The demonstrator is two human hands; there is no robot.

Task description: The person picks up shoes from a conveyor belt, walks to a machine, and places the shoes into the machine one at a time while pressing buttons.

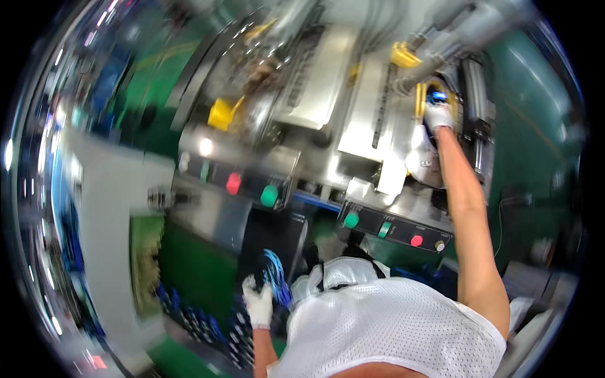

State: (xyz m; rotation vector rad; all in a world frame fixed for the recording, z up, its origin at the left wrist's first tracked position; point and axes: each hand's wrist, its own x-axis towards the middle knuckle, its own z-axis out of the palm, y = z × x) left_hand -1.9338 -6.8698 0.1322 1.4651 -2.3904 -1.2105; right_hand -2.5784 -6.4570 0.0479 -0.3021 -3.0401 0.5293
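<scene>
Right hand (439, 116) is pointing toward a small blue piece (437, 97) directly ahead, its grip too blurred to tell.

Seeing a bundle of blue strands (275, 277), loosely curved, right beside the left hand (258, 305). Also spotting a small bright-blue piece (436, 96) up at the right hand (439, 116), pretty blurry tbh.

Small blue thing (437, 96) at the right hand (439, 118) too blurry for identification, panel lettering (420, 228) likewise.
</scene>
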